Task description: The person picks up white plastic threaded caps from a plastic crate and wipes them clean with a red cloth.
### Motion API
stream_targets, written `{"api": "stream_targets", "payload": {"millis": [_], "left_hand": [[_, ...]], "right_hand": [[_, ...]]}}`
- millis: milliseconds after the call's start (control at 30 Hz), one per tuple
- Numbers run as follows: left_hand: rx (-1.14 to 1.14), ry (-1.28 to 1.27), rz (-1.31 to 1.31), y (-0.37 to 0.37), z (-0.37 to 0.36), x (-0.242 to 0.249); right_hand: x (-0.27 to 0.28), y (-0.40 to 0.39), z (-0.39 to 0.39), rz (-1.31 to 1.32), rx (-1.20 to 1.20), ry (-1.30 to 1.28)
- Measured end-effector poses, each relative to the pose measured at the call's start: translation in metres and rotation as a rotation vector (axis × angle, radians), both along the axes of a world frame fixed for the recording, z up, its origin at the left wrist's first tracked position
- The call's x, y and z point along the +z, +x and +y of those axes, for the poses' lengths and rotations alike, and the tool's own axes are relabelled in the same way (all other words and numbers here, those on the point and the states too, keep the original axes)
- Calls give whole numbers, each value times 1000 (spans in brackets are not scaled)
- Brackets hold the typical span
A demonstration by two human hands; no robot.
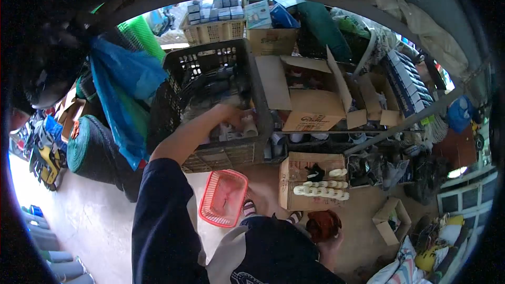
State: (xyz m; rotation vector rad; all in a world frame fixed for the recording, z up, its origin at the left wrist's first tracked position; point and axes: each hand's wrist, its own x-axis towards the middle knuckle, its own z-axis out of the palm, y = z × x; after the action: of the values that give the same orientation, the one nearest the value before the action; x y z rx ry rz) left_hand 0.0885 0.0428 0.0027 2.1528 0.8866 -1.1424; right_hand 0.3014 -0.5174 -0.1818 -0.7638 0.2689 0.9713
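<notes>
One arm in a dark sleeve reaches up into a black plastic crate. At its end, my left hand is closed around a pale cylindrical fitting near the crate's front right corner. Dark bagged items lie deeper in the crate. Low at the right, my right hand holds a reddish-brown bundle against its palm, beside my body. Below the crate, a red plastic basket stands on the floor near my feet.
An open cardboard box stands right of the crate. A carton below it bears white coiled strips. Blue sheeting and a green mesh roll are at the left. A slanted metal bar crosses the right side.
</notes>
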Motion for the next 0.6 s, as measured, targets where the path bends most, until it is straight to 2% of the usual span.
{"api": "stream_targets", "payload": {"millis": [167, 333, 367, 433, 533, 567, 600], "left_hand": [[107, -7, -150, -2, 7, -14], [324, 63, -368, -19, 2, -16], [396, 70, -432, -26, 3, -13], [565, 68, -616, -46, 3, -6], [623, 98, -1286, -91, 21, -32], [786, -35, -1411, -100, -19, 12], [952, -82, -1525, -102, -52, 33]], "right_hand": [[-16, -8, -36, 51, -94, -73], [8, -11, -11, 69, -107, -98], [10, -8, -5, 7, -72, -74], [16, 0, 13, -116, 5, -23], [56, 2, 58, -81, 185, 97], [75, -1, 76, -84, 235, 137], [94, -7, 95, -87, 282, 180]]}}
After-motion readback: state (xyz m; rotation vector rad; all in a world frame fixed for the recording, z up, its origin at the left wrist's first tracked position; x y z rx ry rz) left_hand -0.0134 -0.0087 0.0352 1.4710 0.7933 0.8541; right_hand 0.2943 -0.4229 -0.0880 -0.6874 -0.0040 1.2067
